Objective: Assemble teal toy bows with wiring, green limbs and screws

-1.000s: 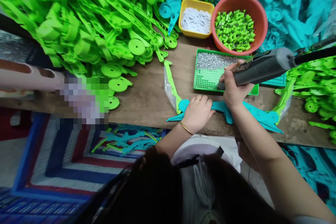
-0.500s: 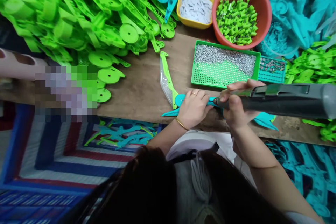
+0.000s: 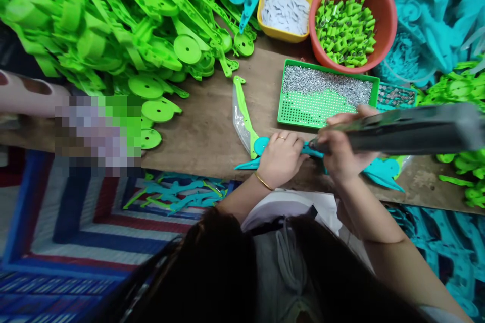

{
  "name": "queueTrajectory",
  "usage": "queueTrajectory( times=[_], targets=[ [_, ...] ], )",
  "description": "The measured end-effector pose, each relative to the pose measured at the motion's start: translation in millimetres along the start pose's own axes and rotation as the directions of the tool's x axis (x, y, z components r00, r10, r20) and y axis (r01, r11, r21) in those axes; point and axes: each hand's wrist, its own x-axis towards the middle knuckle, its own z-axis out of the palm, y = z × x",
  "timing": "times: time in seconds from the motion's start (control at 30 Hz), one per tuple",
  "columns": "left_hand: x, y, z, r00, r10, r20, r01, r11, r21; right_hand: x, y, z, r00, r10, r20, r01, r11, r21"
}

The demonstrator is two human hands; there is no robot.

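At the table's front edge lies a teal plastic part (image 3: 261, 146), long and flat with a round end at the left. My left hand (image 3: 281, 161) presses it down, fingers wrapped over its middle. Gripped in my right hand (image 3: 339, 157) is a dark grey electric screwdriver (image 3: 409, 130), held nearly level and blurred at its rear. Its tip points left at the teal part beside my left fingers; whether it touches a screw I cannot make out. A lime-green arm with a clear curved cover (image 3: 239, 118) extends from the round end. Another teal piece (image 3: 384, 171) shows right of my hand.
A green perforated tray (image 3: 299, 111) of small screws sits ahead, near a yellow bowl (image 3: 265, 20) of white pieces and a red bowl (image 3: 386, 20) of green clips. Lime-green parts (image 3: 159, 20) heap at left, teal ones (image 3: 435, 10) at right. A striped bin (image 3: 71, 207) stands below left.
The screwdriver's rear end has swung upward in the picture, with my right hand shifting slightly up. My left hand stays on the teal part. The whole view has moved a little.
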Motion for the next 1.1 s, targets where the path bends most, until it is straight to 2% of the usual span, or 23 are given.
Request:
queueTrajectory(
  times=[0.1,0.17,0.3,0.5,0.63,0.77,0.83,0.93,1.1],
  targets=[
    [0,0,-0.9,1.000,0.004,0.001,-0.004,1.000,0.021,27,3,8,0.967,-0.158,-0.198,0.169,0.985,0.041],
    [0,0,-1.7,1.000,0.004,-0.003,-0.004,0.999,0.039,38,14,13,0.960,-0.156,-0.233,0.163,0.986,0.014],
    [0,0,-3.0,1.000,0.013,-0.013,-0.012,0.998,0.055,41,33,20,0.965,-0.091,-0.246,0.104,0.994,0.039],
    [1,2,-2.4,1.000,0.012,0.011,-0.013,0.998,0.067,34,34,23,0.976,-0.048,-0.213,0.080,0.987,0.141],
    [-1,-2,-6.6,1.000,0.000,0.031,-0.002,0.997,0.076,41,22,18,0.972,-0.090,-0.219,0.121,0.984,0.133],
    [-2,-6,-15.5,0.996,-0.060,0.071,0.052,0.993,0.107,43,-5,2,0.951,-0.167,-0.260,0.192,0.978,0.076],
    [-1,-2,-16.3,0.996,-0.059,0.066,0.051,0.992,0.113,37,-18,-7,0.953,-0.180,-0.244,0.200,0.978,0.058],
    [3,15,-8.4,0.999,0.007,0.037,-0.010,0.996,0.086,21,-27,-14,0.970,-0.136,-0.200,0.153,0.986,0.070],
    [8,35,11.6,0.999,-0.005,0.042,0.003,0.999,0.052,5,-15,-18,0.987,-0.084,-0.134,0.091,0.995,0.048]
  ],
)
